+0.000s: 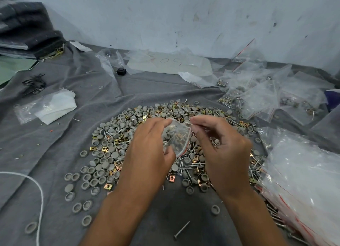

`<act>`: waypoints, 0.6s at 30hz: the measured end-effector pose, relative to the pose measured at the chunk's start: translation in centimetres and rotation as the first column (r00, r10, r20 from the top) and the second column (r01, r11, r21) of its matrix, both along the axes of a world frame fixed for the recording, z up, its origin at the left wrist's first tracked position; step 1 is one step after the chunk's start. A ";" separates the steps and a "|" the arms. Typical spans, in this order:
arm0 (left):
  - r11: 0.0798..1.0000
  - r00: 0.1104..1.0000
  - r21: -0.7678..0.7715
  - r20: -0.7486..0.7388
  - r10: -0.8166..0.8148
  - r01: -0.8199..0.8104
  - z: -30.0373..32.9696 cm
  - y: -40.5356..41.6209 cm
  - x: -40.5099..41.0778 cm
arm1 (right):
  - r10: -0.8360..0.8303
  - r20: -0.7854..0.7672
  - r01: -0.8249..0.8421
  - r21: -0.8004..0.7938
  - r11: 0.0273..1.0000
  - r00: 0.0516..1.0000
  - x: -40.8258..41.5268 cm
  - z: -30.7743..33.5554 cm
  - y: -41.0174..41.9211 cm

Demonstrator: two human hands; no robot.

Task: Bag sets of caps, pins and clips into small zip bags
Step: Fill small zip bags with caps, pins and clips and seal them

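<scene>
Over the heap of grey round plastic caps, brass square clips and steel pins [117, 150] on the grey cloth [55, 141], the left hand [149, 146] grips a small clear red-striped zip bag [177, 137], its contents blurred, while the right hand [220, 144] pinches a pin [189, 123] at its mouth, lower fingers curled out of sight.

The round plastic caps [116, 155] are seen in a dull grey-green, the small square metal clips [107, 186] in brassy gold and copper, and the long metal pins [181, 229] in silver. The small clear zip bag [177, 135] is edged with a thin red line, as are the clear bags of the stack [301, 187] at the right. A plain grey felt cloth [55, 154] is spread under everything. The wall [184, 16] is shown pale blue-white with dark scuffs, and the cord [36, 187] white.
</scene>
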State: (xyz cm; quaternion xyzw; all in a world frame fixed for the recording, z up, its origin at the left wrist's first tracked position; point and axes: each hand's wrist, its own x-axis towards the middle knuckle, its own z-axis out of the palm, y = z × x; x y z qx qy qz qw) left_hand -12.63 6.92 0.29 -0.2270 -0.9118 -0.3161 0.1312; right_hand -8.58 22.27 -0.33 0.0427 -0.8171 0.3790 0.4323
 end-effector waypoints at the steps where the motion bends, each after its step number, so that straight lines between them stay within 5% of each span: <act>1: 1.000 1.000 0.004 0.002 -0.003 0.003 0.0 0.0 0.0 | 0.010 0.018 -0.011 0.036 0.999 1.000 -0.1 -0.1 -0.1; 5: 1.000 1.000 0.017 -0.002 -0.015 0.016 0.1 0.1 0.1 | 0.079 0.127 -0.092 0.105 0.990 0.989 -0.2 -0.4 -0.2; 8: 1.000 1.000 0.017 0.005 -0.006 0.006 0.1 0.0 0.0 | 0.000 0.126 -0.007 0.052 0.999 0.992 -0.2 -0.1 0.4; 10: 1.000 1.000 0.016 0.004 -0.006 0.006 0.1 -0.1 0.0 | -0.020 0.275 0.011 0.034 0.999 0.961 0.0 -0.2 1.1; 14: 1.000 1.000 0.004 0.007 -0.011 0.011 0.2 0.0 0.0 | -0.081 0.782 -0.185 0.245 0.952 0.619 0.0 -1.8 1.6; 18: 1.000 1.000 0.005 0.009 -0.002 0.002 0.1 0.0 0.0 | -0.184 0.780 -0.244 0.396 0.885 0.598 0.1 -2.3 1.3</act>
